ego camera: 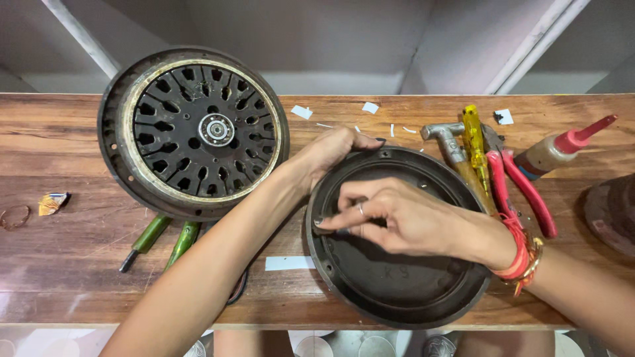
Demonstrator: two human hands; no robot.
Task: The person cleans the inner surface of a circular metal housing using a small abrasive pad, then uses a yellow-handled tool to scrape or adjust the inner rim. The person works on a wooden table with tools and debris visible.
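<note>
Workshop: tool-strewn wooden bench point(79, 258)

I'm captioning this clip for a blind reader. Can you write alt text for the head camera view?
Two bare hands work on a round dark metal cover on a wooden bench: the left hand grips its far rim, the right hand pinches at its left inner edge. A slotted motor wheel lies to the left; a hammer, red-handled pliers and a yellow screwdriver lie right.

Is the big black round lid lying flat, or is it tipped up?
Lying flat. The black round cover rests hollow side up on the wooden bench; the left hand holds its rim, the right hand reaches inside.
</note>
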